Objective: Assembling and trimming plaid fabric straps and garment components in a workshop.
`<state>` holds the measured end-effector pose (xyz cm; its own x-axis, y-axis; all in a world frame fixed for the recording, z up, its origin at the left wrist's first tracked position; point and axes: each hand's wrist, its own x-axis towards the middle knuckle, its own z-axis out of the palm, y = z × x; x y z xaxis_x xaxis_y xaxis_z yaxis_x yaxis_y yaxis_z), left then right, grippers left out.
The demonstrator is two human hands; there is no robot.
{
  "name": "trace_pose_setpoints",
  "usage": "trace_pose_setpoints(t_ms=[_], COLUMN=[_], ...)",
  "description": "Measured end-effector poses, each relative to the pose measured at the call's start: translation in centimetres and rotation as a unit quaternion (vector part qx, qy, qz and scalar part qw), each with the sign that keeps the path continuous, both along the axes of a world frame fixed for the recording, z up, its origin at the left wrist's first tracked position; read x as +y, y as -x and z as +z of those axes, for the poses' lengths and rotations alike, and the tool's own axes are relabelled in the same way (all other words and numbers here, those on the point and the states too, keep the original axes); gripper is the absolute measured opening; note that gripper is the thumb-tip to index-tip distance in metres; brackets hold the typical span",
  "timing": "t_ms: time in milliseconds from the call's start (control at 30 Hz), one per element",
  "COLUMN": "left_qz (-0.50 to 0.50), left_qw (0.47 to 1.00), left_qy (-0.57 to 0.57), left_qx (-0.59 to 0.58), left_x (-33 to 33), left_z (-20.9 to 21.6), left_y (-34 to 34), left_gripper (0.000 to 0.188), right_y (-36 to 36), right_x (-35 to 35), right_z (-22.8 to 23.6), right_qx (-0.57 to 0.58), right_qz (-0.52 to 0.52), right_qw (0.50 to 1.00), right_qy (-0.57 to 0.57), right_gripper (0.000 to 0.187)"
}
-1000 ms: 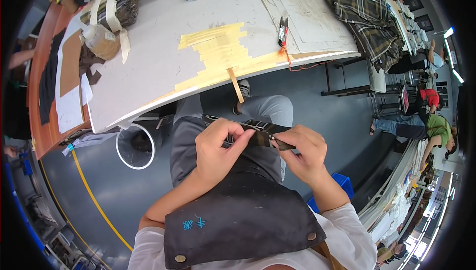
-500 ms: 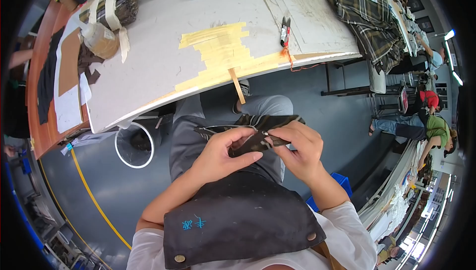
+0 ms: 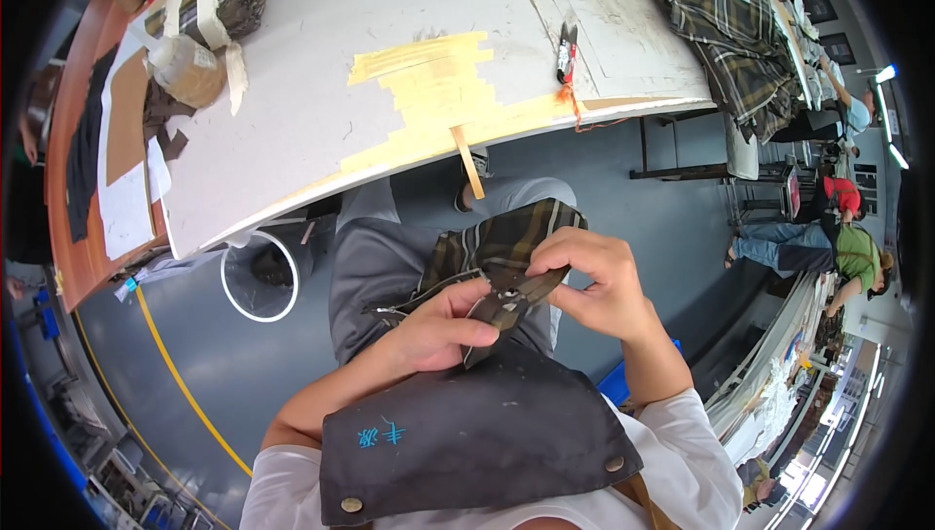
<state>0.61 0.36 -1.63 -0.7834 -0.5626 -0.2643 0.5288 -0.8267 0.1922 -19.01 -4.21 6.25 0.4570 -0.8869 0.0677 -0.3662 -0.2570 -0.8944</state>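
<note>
Over my lap lies a dark brown plaid garment (image 3: 506, 238) with pale check lines. A zipper-like strip (image 3: 390, 312) shows at its left side. My left hand (image 3: 438, 330) pinches a folded edge of it between thumb and fingers. The other end of that fold is gripped by my right hand (image 3: 599, 282), its thumb and fingertips closed together. Between the hands the band is stretched at a slant, with a small shiny spot on it that I cannot make out. Part of the cloth is hidden behind my fingers.
Ahead stands a pale worktable (image 3: 292, 92) with yellow tape and a strip (image 3: 467, 162) jutting over its edge. Red-handled thread snips (image 3: 567, 55), a plastic bottle (image 3: 187, 70) and plaid cloth (image 3: 726, 33) lie on it. A white-rimmed bin (image 3: 261, 277) stands left. People work at far right.
The plaid garment has been spread and lifted, showing more of its checks beyond my hands. My right hand has risen slightly, and my left hand has shifted down along the fold.
</note>
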Motion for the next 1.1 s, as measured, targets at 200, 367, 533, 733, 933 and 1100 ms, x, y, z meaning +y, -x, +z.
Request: trace_pose_setpoints(t_ms=[200, 367, 533, 733, 933, 1100], left_qz=[-0.033, 0.010, 0.049, 0.073, 0.073, 0.079], left_qw=[0.987, 0.996, 0.991, 0.982, 0.975, 0.964], left_qy=[0.012, -0.083, -0.122, -0.170, -0.211, -0.254], left_qx=[0.157, 0.037, 0.000, -0.037, -0.018, -0.029], left_x=[0.0, -1.1, -1.8, -2.7, -3.6, -4.4], left_z=[-0.4, -1.1, -2.8, -3.8, -4.4, -3.8], left_y=[-0.3, 0.4, 0.9, 1.2, 1.3, 1.4], left_gripper=[0.044, 0.024, 0.022, 0.024, 0.026, 0.027], right_y=[-0.5, -0.4, -0.8, -0.5, -1.0, -1.5], right_x=[-0.3, -0.7, -0.6, -1.0, -1.7, -2.2], right_z=[-0.9, -3.1, -6.1, -7.7, -8.1, -8.3], right_qx=[-0.017, 0.050, -0.005, 0.029, 0.025, 0.057], right_qz=[0.076, 0.052, -0.038, -0.062, -0.097, -0.133], right_qw=[0.997, 0.994, 0.998, 0.996, 0.993, 0.987], right_qy=[-0.021, -0.076, -0.054, -0.049, -0.057, -0.072], right_gripper=[0.023, 0.022, 0.018, 0.017, 0.014, 0.009])
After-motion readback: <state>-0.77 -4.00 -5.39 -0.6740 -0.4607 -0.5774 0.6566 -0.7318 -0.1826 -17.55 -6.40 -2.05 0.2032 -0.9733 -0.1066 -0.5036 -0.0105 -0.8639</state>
